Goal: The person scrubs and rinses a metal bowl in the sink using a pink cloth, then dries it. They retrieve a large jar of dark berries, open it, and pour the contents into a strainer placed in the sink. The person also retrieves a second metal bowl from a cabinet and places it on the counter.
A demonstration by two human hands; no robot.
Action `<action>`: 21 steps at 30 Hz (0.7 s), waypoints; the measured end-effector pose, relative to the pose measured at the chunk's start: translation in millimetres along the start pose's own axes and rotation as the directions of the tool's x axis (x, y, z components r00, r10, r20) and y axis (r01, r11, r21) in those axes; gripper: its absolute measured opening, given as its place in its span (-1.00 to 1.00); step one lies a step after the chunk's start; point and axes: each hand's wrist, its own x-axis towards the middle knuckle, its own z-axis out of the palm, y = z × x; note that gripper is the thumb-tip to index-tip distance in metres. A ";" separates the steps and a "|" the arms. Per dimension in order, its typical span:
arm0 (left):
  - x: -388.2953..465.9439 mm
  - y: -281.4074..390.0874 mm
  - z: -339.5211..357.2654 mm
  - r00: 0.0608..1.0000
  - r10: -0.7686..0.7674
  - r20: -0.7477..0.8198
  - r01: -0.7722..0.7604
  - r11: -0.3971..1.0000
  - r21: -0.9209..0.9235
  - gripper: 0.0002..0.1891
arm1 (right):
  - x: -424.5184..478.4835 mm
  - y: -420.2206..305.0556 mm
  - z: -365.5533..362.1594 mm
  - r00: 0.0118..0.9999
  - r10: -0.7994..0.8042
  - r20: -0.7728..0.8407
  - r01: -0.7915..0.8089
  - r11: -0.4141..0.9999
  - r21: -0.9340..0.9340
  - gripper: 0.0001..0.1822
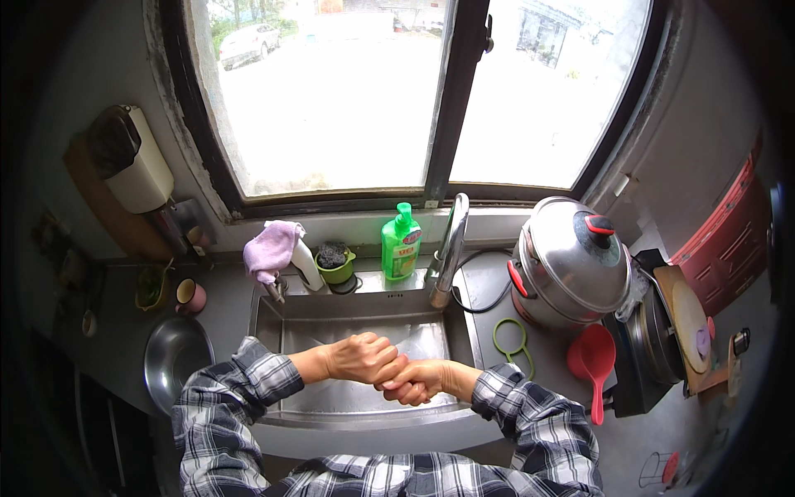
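Note:
Above a stainless steel sink (pixel 310 407), my left hand (pixel 363 358) and my right hand (pixel 415 380) are clasped together, their fingers hooked into each other. No object shows between them. Both wrists come out of checked shirt sleeves. Behind the sink's rim stand a curved chrome faucet (pixel 452 248), a green pump bottle (pixel 400 248) and a green cup (pixel 338 272) holding a dark scouring pad (pixel 333 255). A pale purple cloth (pixel 272 248) hangs over a small tap beside a white bottle (pixel 305 264).
On the right stand a large steamer pot (pixel 574 261), a red ladle (pixel 591 354) and a green ring-shaped item (pixel 510 337). To the left are a metal basin (pixel 178 360), a pink mug (pixel 190 296) and a basket (pixel 152 289). A window (pixel 438 124) rises behind.

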 end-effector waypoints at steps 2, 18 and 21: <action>3.1 -1.1 10.8 1.000 0.023 0.007 -0.023 0.999 0.034 -0.84 | 8.7 8.6 -7.9 0.991 -0.048 -0.125 0.041 0.997 -0.060 -0.70; -59.5 91.6 130.5 0.211 -0.703 0.679 0.977 0.170 -0.128 -0.93 | 58.4 45.1 -91.0 0.344 -0.833 -0.434 -0.647 0.124 -0.752 -0.67; -77.6 111.4 153.1 0.069 -0.743 0.666 0.983 -0.063 -0.172 -0.83 | 61.6 41.1 -89.5 0.440 -0.841 -0.314 -0.696 -0.098 -0.711 -0.70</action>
